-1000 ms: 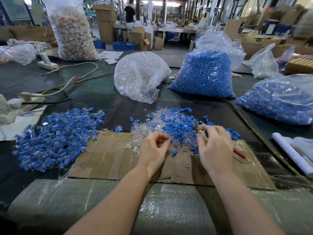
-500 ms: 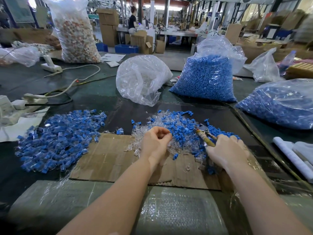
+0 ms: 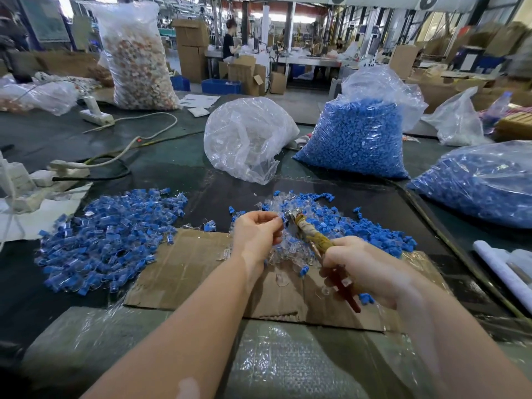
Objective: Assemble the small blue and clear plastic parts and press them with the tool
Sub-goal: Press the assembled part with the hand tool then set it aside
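The left hand (image 3: pixel 257 236) is pinching a tiny, light, likely slippery blue and clear part (image 3: pixel 283 219) at the tool (image 3: pixel 313 240) tip, while the right hand (image 3: pixel 371 273) is gripping the tool's handles.

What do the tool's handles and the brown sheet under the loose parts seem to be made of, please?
Tool: one handle looks wrapped in worn yellowish tape or cloth, frayed and stained; the other shows glossy red plastic. Its tip looks like bare metal. Sheet: matte brown corrugated cardboard, with fluting along the near edge.
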Tool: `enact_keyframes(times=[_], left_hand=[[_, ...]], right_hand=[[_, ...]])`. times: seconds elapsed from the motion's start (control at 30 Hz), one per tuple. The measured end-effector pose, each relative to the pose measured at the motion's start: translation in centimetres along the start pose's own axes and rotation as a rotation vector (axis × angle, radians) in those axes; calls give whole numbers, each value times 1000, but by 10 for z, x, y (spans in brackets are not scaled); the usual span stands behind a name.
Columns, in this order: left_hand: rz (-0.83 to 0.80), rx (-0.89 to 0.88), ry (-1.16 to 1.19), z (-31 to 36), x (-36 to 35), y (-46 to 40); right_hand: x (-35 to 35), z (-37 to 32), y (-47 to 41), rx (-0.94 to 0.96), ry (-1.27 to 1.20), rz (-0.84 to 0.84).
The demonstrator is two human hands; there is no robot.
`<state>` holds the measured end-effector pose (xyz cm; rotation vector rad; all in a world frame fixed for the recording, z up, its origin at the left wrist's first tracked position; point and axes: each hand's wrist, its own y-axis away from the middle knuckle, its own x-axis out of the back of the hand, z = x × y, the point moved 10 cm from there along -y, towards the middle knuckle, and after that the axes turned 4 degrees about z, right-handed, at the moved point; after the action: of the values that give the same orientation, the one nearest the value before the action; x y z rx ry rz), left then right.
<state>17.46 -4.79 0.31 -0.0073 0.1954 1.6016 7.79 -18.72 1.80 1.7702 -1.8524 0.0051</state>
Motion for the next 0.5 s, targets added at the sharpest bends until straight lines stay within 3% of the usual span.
enact_keyframes(times=[0.5], left_hand=[[44, 21, -34, 0, 6, 4]], right_hand=[[-15, -9, 6, 17, -27, -94]])
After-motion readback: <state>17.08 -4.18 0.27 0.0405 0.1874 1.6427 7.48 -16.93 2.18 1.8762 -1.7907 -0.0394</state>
